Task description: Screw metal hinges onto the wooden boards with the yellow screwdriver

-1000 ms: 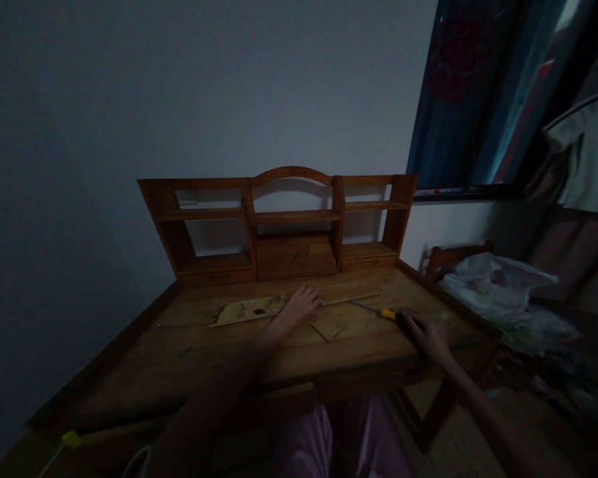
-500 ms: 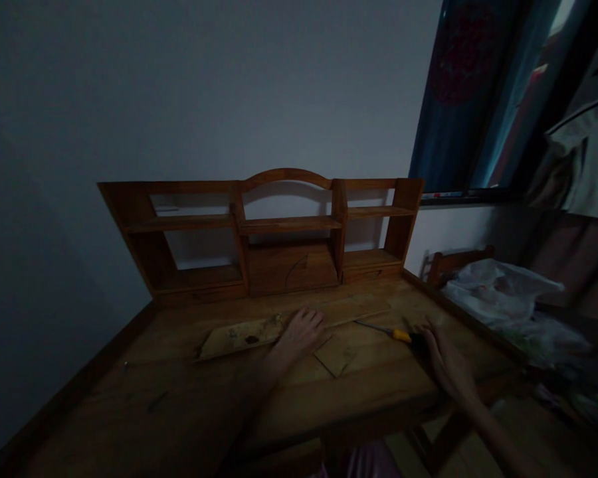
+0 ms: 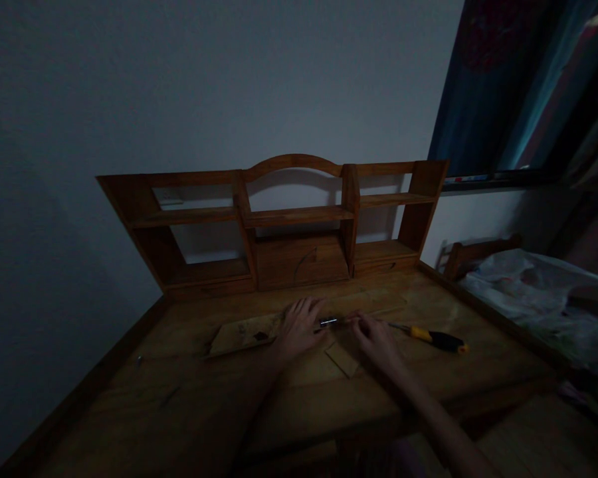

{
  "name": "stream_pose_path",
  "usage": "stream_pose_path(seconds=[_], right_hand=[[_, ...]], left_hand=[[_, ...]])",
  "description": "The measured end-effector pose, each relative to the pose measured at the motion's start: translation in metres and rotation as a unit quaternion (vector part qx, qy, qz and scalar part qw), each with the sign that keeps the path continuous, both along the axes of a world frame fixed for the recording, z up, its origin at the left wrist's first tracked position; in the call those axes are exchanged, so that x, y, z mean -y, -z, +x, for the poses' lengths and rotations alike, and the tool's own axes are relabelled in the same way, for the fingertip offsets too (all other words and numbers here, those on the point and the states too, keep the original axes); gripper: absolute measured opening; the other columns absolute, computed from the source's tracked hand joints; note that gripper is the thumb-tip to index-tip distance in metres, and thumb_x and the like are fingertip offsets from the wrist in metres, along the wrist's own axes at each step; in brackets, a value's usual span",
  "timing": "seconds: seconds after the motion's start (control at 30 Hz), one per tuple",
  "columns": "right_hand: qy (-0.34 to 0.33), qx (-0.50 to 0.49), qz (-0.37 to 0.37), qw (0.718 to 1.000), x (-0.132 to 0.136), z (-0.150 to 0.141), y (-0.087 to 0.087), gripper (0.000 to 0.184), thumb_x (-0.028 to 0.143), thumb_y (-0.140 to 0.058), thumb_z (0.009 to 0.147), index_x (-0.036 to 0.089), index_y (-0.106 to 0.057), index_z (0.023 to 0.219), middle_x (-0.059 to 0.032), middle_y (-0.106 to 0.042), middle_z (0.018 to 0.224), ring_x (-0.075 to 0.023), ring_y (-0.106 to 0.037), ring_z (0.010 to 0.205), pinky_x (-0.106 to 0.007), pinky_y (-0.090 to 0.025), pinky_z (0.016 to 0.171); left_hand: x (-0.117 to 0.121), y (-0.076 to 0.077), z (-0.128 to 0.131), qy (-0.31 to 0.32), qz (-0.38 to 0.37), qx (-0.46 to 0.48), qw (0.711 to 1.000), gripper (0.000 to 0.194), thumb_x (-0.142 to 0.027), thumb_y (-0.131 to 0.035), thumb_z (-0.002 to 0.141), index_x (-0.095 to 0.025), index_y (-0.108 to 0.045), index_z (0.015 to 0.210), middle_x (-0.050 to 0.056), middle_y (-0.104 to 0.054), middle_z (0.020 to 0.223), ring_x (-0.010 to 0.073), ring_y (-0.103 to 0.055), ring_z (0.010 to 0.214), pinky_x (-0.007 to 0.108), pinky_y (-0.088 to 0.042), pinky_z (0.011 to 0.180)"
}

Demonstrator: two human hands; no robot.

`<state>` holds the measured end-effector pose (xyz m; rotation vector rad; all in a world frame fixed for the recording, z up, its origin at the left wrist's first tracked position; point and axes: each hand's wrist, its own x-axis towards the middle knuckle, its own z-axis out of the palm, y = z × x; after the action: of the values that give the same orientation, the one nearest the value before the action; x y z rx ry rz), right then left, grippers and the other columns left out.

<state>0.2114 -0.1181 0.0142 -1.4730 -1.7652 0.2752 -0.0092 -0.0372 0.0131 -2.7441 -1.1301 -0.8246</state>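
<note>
My left hand (image 3: 299, 326) lies on the right end of a long, worn piece of cardboard or thin board (image 3: 242, 332), its fingers stretched out. Just right of its fingertips is a small shiny metal piece (image 3: 328, 322), too dark to name. My right hand (image 3: 379, 342) reaches in from the right with fingers pinched near that piece; what they hold, if anything, cannot be made out. A screwdriver (image 3: 436, 338) with a yellow and black handle rests on the desk right of this hand, its shaft pointing left. Between and below the hands lies a small flat square piece (image 3: 343, 360).
The wooden desk (image 3: 299, 411) has a raised rim (image 3: 488, 315) on the right and a shelf unit (image 3: 299, 216) along its back. A screw-like object (image 3: 139, 360) stands at the left. Plastic bags (image 3: 528, 279) sit beyond the right edge by a chair (image 3: 478, 255).
My right hand has left the screwdriver lying on the desk and moved left, close to my left hand. The shiny metal piece now shows between the hands. The view has shifted slightly.
</note>
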Motion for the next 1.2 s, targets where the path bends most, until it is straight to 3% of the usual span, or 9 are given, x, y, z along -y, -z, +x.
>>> stream_pose_path(seconds=[0.13,0.33,0.43,0.53,0.63,0.8,0.9,1.03,1.2], right_hand=[[0.004,-0.001,-0.018,1.000,-0.026,-0.014,0.015,0.028,0.027,-0.045,0.093,0.018,-0.070,0.103,-0.0104,-0.076,0.097,-0.0249,-0.070,0.089,-0.034,-0.048,0.087],[-0.029,-0.074,-0.055,0.995,-0.033,-0.010,0.023,0.030,0.027,-0.049,0.086,0.017,-0.074,0.101,-0.0114,-0.076,0.100,-0.0251,-0.069,0.093,-0.033,-0.047,0.087],[-0.047,-0.149,-0.094,0.983,-0.036,-0.012,0.022,0.033,0.035,-0.049,0.086,0.015,-0.073,0.095,-0.0087,-0.074,0.082,-0.0216,-0.067,0.074,-0.030,-0.049,0.068],[-0.061,-0.211,-0.144,0.965,-0.041,-0.013,0.026,0.039,0.047,-0.051,0.083,0.014,-0.069,0.093,0.0011,-0.055,0.050,-0.0149,-0.048,0.043,-0.026,-0.034,0.042],[-0.069,-0.248,-0.165,0.952,-0.046,-0.013,0.031,0.039,0.053,-0.056,0.076,0.016,-0.063,0.089,0.0063,-0.045,0.044,-0.0110,-0.037,0.037,-0.024,-0.025,0.038],[-0.053,-0.243,-0.150,0.957,-0.051,-0.013,0.034,0.035,0.051,-0.057,0.076,0.018,-0.062,0.083,0.0058,-0.044,0.044,-0.0115,-0.039,0.037,-0.024,-0.028,0.040],[-0.022,-0.219,-0.116,0.969,-0.047,-0.012,0.031,0.031,0.047,-0.056,0.079,0.018,-0.063,0.085,0.0007,-0.055,0.054,-0.0154,-0.051,0.048,-0.027,-0.039,0.048],[0.043,-0.168,-0.040,0.984,-0.020,-0.011,0.026,0.033,0.043,-0.061,0.081,0.018,-0.062,0.103,-0.0111,-0.068,0.099,-0.0259,-0.064,0.092,-0.039,-0.049,0.084],[0.065,0.014,-0.017,0.998,0.028,-0.017,0.030,0.077,0.052,-0.067,0.082,0.017,-0.043,0.146,-0.0198,-0.058,0.133,-0.0368,-0.052,0.125,-0.052,-0.040,0.105]], left_hand=[[-0.001,0.000,-0.003,-0.004,0.001,-0.006,1.000,0.075,-0.038,-0.067,0.085,-0.030,-0.033,0.152,0.009,-0.051,0.141,0.0283,-0.049,0.128,0.044,-0.038,0.110],[-0.001,0.000,0.000,0.004,0.032,-0.045,0.998,0.075,-0.027,-0.066,0.084,-0.028,-0.033,0.152,0.009,-0.051,0.142,0.0288,-0.046,0.131,0.046,-0.034,0.114],[0.000,-0.002,0.002,0.012,0.041,-0.058,0.997,0.075,-0.025,-0.066,0.084,-0.028,-0.034,0.152,0.009,-0.052,0.142,0.0292,-0.048,0.128,0.045,-0.034,0.113],[-0.002,-0.002,0.002,0.018,0.046,-0.069,0.996,0.074,-0.026,-0.067,0.084,-0.027,-0.035,0.151,0.010,-0.052,0.141,0.0298,-0.049,0.125,0.045,-0.036,0.110],[-0.005,0.001,0.001,0.025,0.047,-0.068,0.996,0.074,-0.026,-0.069,0.083,-0.027,-0.037,0.150,0.010,-0.053,0.140,0.0300,-0.049,0.125,0.045,-0.037,0.109],[-0.006,0.007,0.001,0.038,0.026,-0.033,0.998,0.051,-0.022,-0.066,0.085,-0.027,-0.053,0.134,0.007,-0.056,0.136,0.0280,-0.049,0.127,0.043,-0.038,0.109],[-0.007,0.011,0.001,0.041,0.005,-0.014,0.999,0.043,-0.019,-0.066,0.085,-0.028,-0.058,0.127,0.006,-0.058,0.131,0.0259,-0.051,0.124,0.041,-0.041,0.106],[-0.010,0.015,-0.001,0.044,-0.008,0.011,0.999,0.046,-0.020,-0.068,0.084,-0.029,-0.058,0.128,0.005,-0.057,0.132,0.0250,-0.051,0.124,0.040,-0.042,0.104],[-0.013,0.018,-0.004,0.035,-0.026,0.020,0.999,0.048,-0.024,-0.069,0.085,-0.030,-0.057,0.131,0.005,-0.059,0.128,0.0249,-0.054,0.119,0.040,-0.045,0.101]])
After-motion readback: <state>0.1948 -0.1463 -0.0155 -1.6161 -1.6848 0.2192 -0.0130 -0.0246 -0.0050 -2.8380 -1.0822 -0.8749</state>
